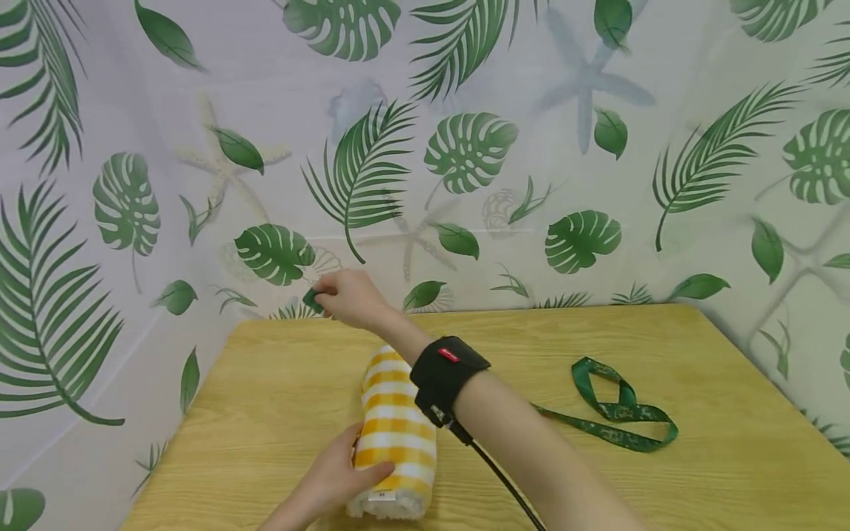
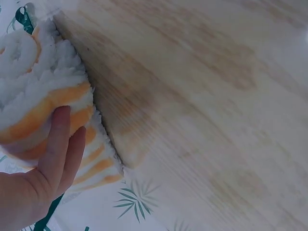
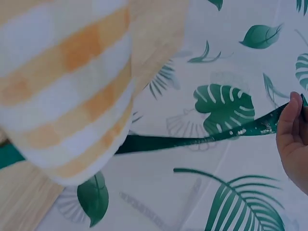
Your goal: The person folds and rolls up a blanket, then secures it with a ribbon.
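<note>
A rolled yellow-and-white checked blanket (image 1: 398,420) with fluffy white lining lies lengthwise on the table, a small white label (image 1: 381,496) at its near end. My left hand (image 1: 339,468) grips its left side near that end, thumb over the top. Beyond the far end, my right hand (image 1: 352,299) is raised and pinches the end of a green patterned ribbon (image 3: 192,142). In the right wrist view the ribbon is stretched from the fingers and passes behind the roll, emerging on the other side. My right forearm hides part of the roll in the head view.
The ribbon's other length (image 1: 617,413) lies in loose loops on the right of the wooden table (image 1: 279,383). Leaf-printed cloth (image 1: 465,243) hangs behind and beside the table. A black band (image 1: 448,376) with a cable is strapped to my right wrist.
</note>
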### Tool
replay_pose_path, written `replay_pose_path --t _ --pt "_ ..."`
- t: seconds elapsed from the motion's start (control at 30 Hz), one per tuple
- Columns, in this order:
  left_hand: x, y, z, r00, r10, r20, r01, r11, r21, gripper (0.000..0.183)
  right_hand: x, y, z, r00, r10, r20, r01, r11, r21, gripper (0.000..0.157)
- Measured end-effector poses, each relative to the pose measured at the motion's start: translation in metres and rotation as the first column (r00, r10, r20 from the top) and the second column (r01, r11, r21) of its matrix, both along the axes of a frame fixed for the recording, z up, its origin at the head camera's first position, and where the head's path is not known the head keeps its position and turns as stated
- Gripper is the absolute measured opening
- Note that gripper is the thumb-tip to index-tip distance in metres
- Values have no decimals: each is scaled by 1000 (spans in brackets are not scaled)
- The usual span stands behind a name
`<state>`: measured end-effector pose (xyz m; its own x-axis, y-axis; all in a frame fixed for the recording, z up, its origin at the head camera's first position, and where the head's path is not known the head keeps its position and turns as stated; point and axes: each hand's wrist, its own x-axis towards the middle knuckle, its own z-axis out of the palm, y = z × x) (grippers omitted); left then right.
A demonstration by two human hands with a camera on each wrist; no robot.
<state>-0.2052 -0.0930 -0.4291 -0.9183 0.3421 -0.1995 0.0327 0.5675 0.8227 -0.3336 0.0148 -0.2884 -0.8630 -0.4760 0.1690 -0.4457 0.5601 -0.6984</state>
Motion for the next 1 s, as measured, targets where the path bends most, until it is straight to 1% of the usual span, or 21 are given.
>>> replay_pose_path --t 0.03,0.07,0.13,0.2,0.23,0.27,0.37,0.53,0.57,0.63,0.67,0.7,0.73,0.77,0.8,0.83,0.87,0.9,0.93,0.97,1.0 --pt "1 0 0 1000 1 -6 -1 1000 -4 88 2 -7 -3 998 51 44 -51 999 -2 30" --pt "1 0 -1 1000 1 -5 -1 1000 -3 88 3 -11 -7 990 103 100 -105 994 11 35" --pt "2 0 -2 1000 -8 -1 8 1000 16 88 7 -13 -14 957 194 215 -210 976 57 44" --pt "3 1 -4 1000 -18 8 18 999 38 89 9 -8 -22 919 250 304 -295 949 111 49" --pt "3 1 -4 1000 -22 8 21 999 42 89 9 -3 -26 904 263 338 -322 937 134 50" --pt "3 2 -3 1000 -24 14 23 998 50 88 8 3 -29 897 258 358 -327 933 148 50" --pt "4 1 -2 1000 -25 19 23 997 79 85 5 22 -35 905 225 362 -299 941 162 49" --pt "7 -2 -2 1000 -28 6 27 995 98 83 -3 52 -41 933 165 321 -230 957 178 49" --pt "7 -3 -2 1000 -29 4 29 995 95 84 -4 57 -42 941 147 306 -211 959 189 49" --pt "8 -4 -2 999 -33 -4 33 996 83 84 -4 65 -43 969 104 225 -154 963 220 49" --pt "8 -5 -2 999 -41 -4 42 995 86 84 -4 69 -44 985 64 159 -104 960 260 47" --pt "7 -5 -2 998 -56 -5 56 994 95 83 -3 74 -45 998 29 61 -47 951 307 44" --pt "6 -6 -2 998 -69 -11 69 993 92 81 -3 79 -47 999 1 -43 14 938 345 39" --pt "5 -7 -1 997 -79 -18 81 993 82 78 -2 86 -50 987 -29 -155 87 921 380 34" --pt "3 -9 0 996 -81 -21 83 994 74 75 -1 93 -53 963 -53 -264 157 906 392 29" --pt "0 -11 2 997 -77 -20 78 995 69 71 0 102 -57 932 -71 -355 220 890 399 27" --pt "-3 -13 4 998 -68 -16 69 995 66 67 2 112 -61 903 -75 -423 259 881 395 26" --pt "-6 -17 7 999 -45 -16 45 998 53 64 5 123 -64 884 -72 -462 272 883 382 26" --pt "-10 -20 8 1000 -17 -11 17 999 37 61 10 136 -68 882 -76 -465 267 893 362 25" --pt "-15 -24 9 1000 17 -8 -17 999 30 59 15 150 -73 888 -88 -452 265 900 346 22" --pt "-19 -28 10 999 53 -12 -52 998 20 56 21 163 -77 901 -101 -423 257 908 331 19"
